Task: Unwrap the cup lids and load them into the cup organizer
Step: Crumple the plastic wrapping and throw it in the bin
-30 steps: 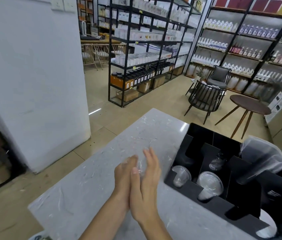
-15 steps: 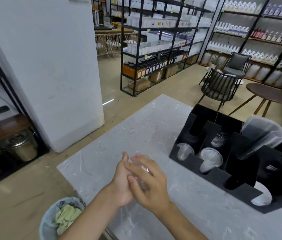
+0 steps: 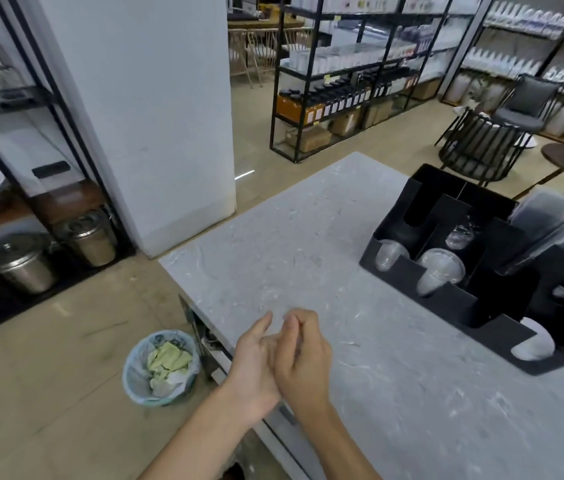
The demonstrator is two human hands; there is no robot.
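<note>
Pressing together over the worktop (image 3: 394,393) edge, left hand (image 3: 256,367) half-open, right hand (image 3: 303,358) curled, contents unclear; wrap could miss the bin (image 3: 138,382).

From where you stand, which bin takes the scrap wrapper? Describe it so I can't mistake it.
Start at the grey marble counter and look down past its near-left corner to the tan floor. There stands a small round bin lined with a pale blue bag, crumpled yellow-green scraps inside. Unlike the lidded steel pots under the rack farther left, it is open-topped.
</note>
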